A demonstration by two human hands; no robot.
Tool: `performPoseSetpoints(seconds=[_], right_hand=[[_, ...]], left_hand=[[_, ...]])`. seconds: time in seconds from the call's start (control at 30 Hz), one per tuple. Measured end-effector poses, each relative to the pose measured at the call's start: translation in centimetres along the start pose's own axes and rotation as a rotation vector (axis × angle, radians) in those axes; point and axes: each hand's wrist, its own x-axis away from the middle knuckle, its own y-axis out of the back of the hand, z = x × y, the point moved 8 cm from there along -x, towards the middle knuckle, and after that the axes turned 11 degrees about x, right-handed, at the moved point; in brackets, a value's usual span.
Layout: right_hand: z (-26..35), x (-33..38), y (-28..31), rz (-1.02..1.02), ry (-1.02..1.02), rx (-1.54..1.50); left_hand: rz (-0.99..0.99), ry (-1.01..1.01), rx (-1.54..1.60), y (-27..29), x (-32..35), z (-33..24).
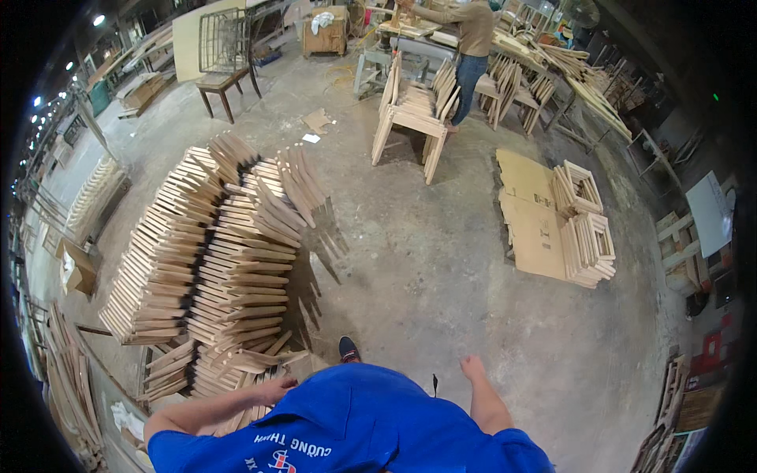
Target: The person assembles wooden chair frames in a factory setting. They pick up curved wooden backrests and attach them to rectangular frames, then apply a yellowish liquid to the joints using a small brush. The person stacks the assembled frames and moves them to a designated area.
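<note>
My left hand [277,390] hangs beside the near end of a long stack of wooden chair frames [246,296], its fingers curled and no object visible in them. Whether it touches the frames is hard to tell. On the other side of my body, my right hand [471,367] hangs over the concrete floor with its fingers drawn in, and nothing shows in it. The stack runs away from me in two rows of pale, closely set pieces with a dark gap between them. One shoe [348,349] shows in front of my blue shirt.
Flattened cardboard [530,206] lies to the right, with small wooden frames [587,240] piled along its edge. Farther off, assembled pale chair frames [414,114] stand near another person [475,35] at a bench. A dark chair [225,83] stands at the back left.
</note>
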Motion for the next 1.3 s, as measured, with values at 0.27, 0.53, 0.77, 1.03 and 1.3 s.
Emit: performPoseSetpoints(seconds=[0.27, 0.53, 0.77, 1.03, 1.3], right_hand=[[-1.9, -1.5, -7.5, 0.687, -0.187, 0.066], [10.6, -33.3, 6.0, 0.373, 0.039, -0.168], [30.8, -61.5, 26.2, 0.069, 0.202, -0.257], [49.6, -73.1, 24.4, 0.527, 0.13, -0.612], [47.2, -84.6, 24.0, 0.616, -0.19, -0.556]], left_hand=[[0.288, -0.193, -0.509, 11.6, -9.1, -17.4], [-0.054, -0.302, -0.018, 24.4, -20.2, -35.0], [-0.252, -0.37, 0.71, 36.0, -27.3, -43.8], [-0.243, -0.189, 0.782, 50.7, -37.8, -51.9], [-0.374, -0.303, 0.618, 69.5, -51.1, -68.5]])
